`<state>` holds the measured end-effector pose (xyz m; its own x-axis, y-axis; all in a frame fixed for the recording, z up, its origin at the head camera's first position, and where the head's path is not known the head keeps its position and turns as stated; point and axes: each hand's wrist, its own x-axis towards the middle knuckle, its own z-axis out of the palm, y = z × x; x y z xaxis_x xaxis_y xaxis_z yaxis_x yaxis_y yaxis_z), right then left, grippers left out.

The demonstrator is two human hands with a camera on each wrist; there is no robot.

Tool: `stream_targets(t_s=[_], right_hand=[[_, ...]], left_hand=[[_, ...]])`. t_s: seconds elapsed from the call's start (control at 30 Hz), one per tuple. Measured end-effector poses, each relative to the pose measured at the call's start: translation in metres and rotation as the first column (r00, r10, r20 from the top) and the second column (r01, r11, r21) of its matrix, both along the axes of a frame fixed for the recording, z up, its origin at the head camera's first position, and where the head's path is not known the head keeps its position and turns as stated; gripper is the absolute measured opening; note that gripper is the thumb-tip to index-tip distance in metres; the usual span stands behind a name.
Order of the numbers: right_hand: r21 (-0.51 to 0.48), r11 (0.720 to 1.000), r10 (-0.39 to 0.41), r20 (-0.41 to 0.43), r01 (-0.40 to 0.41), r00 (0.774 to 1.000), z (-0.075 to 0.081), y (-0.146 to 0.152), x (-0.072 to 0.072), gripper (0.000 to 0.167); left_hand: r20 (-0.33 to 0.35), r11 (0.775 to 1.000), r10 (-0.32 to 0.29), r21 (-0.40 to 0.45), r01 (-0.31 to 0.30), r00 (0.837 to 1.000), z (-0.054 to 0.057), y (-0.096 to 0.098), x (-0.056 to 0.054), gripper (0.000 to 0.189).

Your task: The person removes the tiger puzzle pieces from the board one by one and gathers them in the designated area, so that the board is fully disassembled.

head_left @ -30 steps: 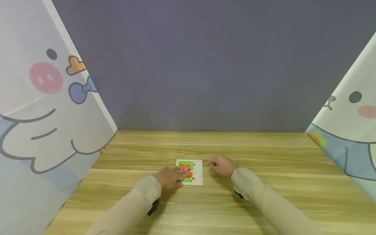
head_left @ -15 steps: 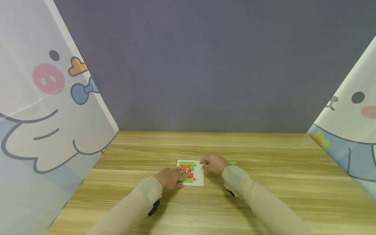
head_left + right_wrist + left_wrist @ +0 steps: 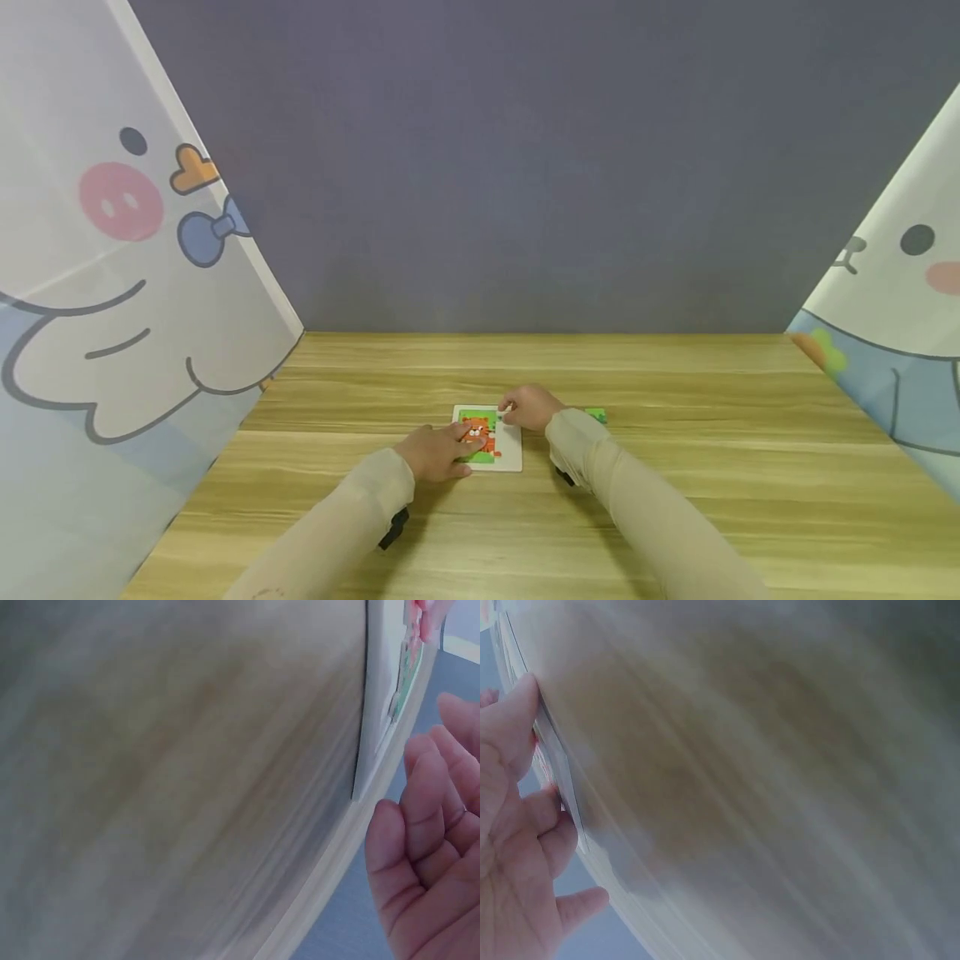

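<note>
A jigsaw puzzle [image 3: 508, 457] lies flat on the table in a white square tray. The picture is an orange tiger on green, filling the left part; bare white tray shows at the right. My left hand [image 3: 437, 452] rests on the tray's left side, its spread fingers over the tiger. In the left wrist view its fingers [image 3: 549, 832] reach along the tray edge. My right hand [image 3: 531, 407] is over the tray's upper right corner, thumb and forefinger close together at the picture's edge. In the right wrist view its fingers [image 3: 424, 795] are curled; I cannot tell if they pinch a piece.
A green puzzle piece [image 3: 597, 414] lies on the wooden table [image 3: 675, 392] to the right, partly behind the right sleeve. A dark grey panel [image 3: 480, 167] rises along the table's back edge. Cartoon-printed panels [image 3: 90, 333] stand at both sides.
The right hand has moved left from beside the tray to over its upper right corner, uncovering the green piece on the table. My left hand stays on the puzzle.
</note>
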<state>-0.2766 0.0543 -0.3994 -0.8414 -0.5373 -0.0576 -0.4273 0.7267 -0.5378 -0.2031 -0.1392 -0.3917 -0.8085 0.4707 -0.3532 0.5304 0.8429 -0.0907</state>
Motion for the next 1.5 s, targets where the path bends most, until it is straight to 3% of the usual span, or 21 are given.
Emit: stream_targets(t_s=[0.3, 0.63, 0.87, 1.2, 1.37, 1.5], right_hand=[[0.078, 0.997, 0.003, -0.009, -0.002, 1.000, -0.002, -0.012, -0.002, 0.012], [0.108, 0.994, -0.020, 0.015, 0.019, 1.000, -0.008, -0.014, -0.004, 0.015], [0.080, 0.997, -0.028, 0.044, 0.025, 0.999, -0.010, -0.014, -0.003, 0.016], [-0.016, 0.996, -0.091, 0.109, 0.093, 0.990, -0.016, -0.012, -0.008, 0.015], [-0.087, 0.985, -0.140, 0.094, 0.148, 0.986, -0.015, -0.012, -0.009, 0.002], [-0.102, 0.983, -0.145, 0.077, 0.153, 0.986, -0.011, -0.014, -0.008, 0.011]], left_hand=[[0.017, 0.999, 0.033, 0.023, -0.033, 0.999, 0.002, -0.001, 0.001, 0.056], [0.005, 1.000, 0.017, 0.009, -0.017, 1.000, -0.003, 0.001, -0.001, 0.056], [-0.002, 1.000, 0.017, -0.011, -0.017, 1.000, -0.007, 0.003, -0.001, 0.057], [0.007, 1.000, 0.029, -0.004, -0.029, 1.000, -0.003, 0.005, 0.000, 0.056], [0.014, 0.999, 0.036, 0.012, -0.036, 0.999, -0.001, 0.004, 0.000, 0.056], [0.010, 0.999, 0.036, 0.006, -0.036, 0.999, -0.001, 0.003, 0.000, 0.056]])
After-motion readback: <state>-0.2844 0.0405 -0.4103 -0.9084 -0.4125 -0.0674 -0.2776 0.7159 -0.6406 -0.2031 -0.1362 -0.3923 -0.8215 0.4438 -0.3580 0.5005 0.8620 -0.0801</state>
